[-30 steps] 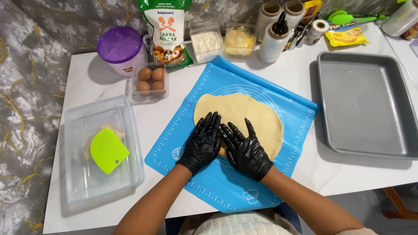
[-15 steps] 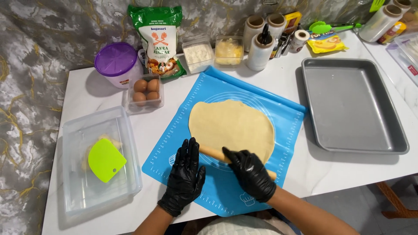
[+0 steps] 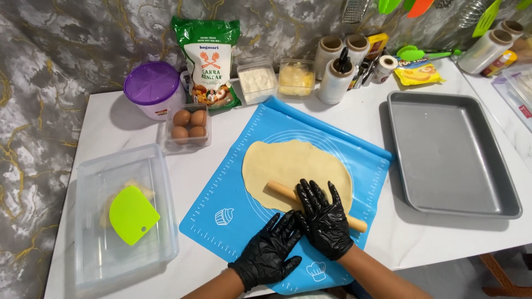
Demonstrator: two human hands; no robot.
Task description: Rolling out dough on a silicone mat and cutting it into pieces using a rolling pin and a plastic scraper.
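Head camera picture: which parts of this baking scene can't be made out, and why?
- Rolling pin: its middle is hidden under the right hand.
- Left hand: the wrist is cut off by the bottom edge.
- Clear tub: the pale contents are hidden by the green scraper and hazy plastic.
- Hanging utensils: cut off by the top edge.
- Dough: the near edge is covered by the right hand.

We record a grey rectangular metal baking tray near the right edge of the white table. At the left edge stands a clear plastic tub holding a lime-green scraper. Along the back edge we note a purple-lidded round container, a clear box of brown eggs and a green flour bag.
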